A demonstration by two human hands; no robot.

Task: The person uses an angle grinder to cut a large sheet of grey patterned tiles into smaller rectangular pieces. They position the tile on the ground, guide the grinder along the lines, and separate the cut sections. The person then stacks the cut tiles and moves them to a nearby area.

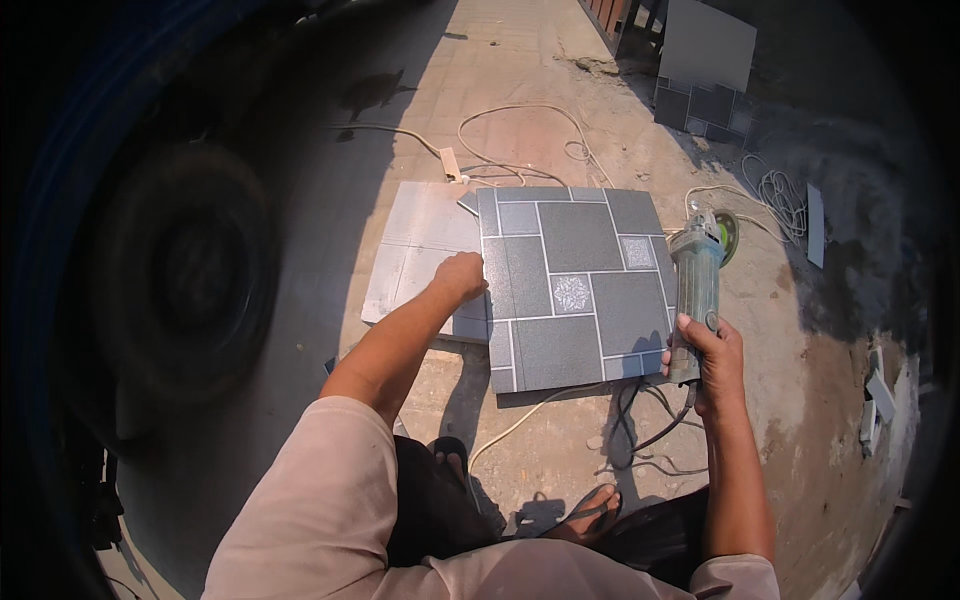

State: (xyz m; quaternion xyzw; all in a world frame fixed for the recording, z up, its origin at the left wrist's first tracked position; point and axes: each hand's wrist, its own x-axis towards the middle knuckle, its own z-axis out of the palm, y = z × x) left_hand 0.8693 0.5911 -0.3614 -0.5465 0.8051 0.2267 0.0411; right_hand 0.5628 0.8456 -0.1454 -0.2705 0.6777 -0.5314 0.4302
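Note:
A large grey patterned floor tile (585, 240) with pale lines lies across a light slab (425, 235) and overhangs it to the right. My left hand (461, 275) is closed at the tile's left edge, gripping it; the fingertips are partly hidden. At the tile's right side, my right hand (712, 360) is wrapped round the body of a greenish angle grinder (697, 275). The grinder points away from me, its green-faced disc (727, 235) beyond the tile's far right corner. A dark power cord (668, 432) runs from its rear end.
Behind the slab, a white extension socket (450, 164) lies among pale cables (520, 110). Coiled cable (782, 200) and a narrow tile strip (815, 225) lie right. More tiles (705, 50) lean at the back right; offcuts (878, 400) lie far right. A vehicle wheel (185, 270) stands left.

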